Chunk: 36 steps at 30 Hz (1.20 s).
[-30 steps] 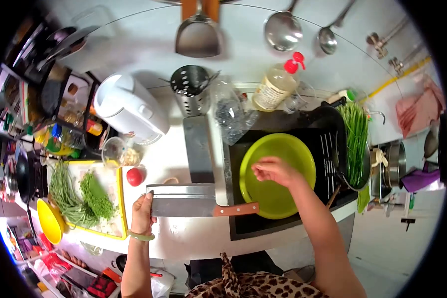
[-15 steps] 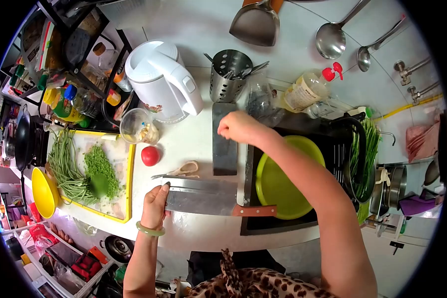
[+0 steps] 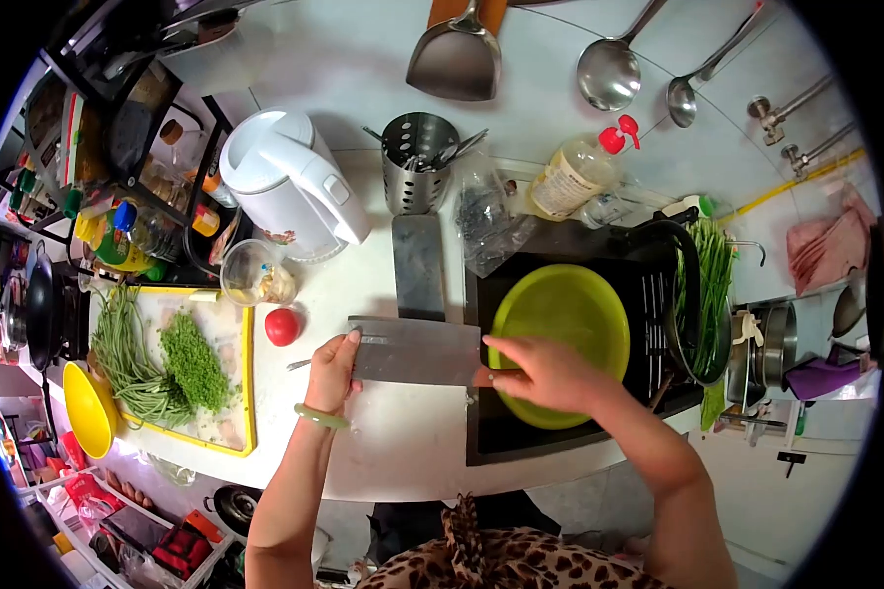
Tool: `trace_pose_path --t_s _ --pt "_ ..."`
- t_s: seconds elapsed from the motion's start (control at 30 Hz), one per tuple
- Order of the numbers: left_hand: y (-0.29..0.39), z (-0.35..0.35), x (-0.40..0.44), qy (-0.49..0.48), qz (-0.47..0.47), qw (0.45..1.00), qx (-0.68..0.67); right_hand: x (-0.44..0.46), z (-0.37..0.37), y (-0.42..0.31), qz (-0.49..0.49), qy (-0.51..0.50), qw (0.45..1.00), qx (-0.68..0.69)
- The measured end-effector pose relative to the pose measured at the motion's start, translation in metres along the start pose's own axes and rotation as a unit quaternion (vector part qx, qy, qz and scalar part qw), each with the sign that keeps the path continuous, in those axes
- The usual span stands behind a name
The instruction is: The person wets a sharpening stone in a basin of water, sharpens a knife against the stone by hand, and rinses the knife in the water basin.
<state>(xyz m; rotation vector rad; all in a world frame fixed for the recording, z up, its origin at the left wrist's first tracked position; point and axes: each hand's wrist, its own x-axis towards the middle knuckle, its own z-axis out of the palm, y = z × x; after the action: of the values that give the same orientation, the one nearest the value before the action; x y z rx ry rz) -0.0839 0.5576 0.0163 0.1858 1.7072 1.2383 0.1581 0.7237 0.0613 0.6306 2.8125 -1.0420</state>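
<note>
Left-hand fingers: left hand (image 3: 336, 369) pinching the blade end of the cleaver (image 3: 414, 351); right hand (image 3: 540, 375) at the handle, closure unclear. Cleaver above worktop (image 3: 393, 454), beside sink (image 3: 535, 450); loose handle grip could twist edge into fingers.

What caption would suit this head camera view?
Left hand holding a cleaver by its blade, right hand at the handle, over a counter.

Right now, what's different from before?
The right hand moved down and right in view from over the long gray block to the brown wooden handle of the broad steel cleaver, mostly covering it. The left hand still grips the cleaver's other end; the red tomato stayed put.
</note>
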Motion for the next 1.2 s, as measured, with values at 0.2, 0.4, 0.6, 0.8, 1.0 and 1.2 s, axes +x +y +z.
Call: trace_pose_path --t_s 0.2,0.4,0.6,0.8,1.0,1.2 --pt "-0.003 0.024 0.021 -0.029 -0.038 0.999 0.002 -0.007 0.029 0.003 0.066 -0.016 0.997 -0.046" --pt "-0.006 0.035 0.009 -0.02 -0.052 0.995 0.083 -0.025 0.06 0.019 0.01 0.042 0.991 -0.125" --pt "0.038 0.018 0.077 -0.027 0.018 0.995 0.094 0.059 0.055 0.034 0.05 0.087 0.994 -0.053" --pt "-0.007 0.024 0.003 0.003 -0.01 0.987 0.159 -0.013 0.059 0.01 0.051 -0.033 0.996 -0.071" --pt "0.041 0.011 0.097 -0.003 0.051 0.991 0.123 0.076 0.043 0.03 0.047 0.059 0.996 -0.037" --pt "-0.008 0.021 0.011 0.012 -0.008 0.992 0.127 -0.002 0.057 0.004 0.058 -0.053 0.995 -0.061"
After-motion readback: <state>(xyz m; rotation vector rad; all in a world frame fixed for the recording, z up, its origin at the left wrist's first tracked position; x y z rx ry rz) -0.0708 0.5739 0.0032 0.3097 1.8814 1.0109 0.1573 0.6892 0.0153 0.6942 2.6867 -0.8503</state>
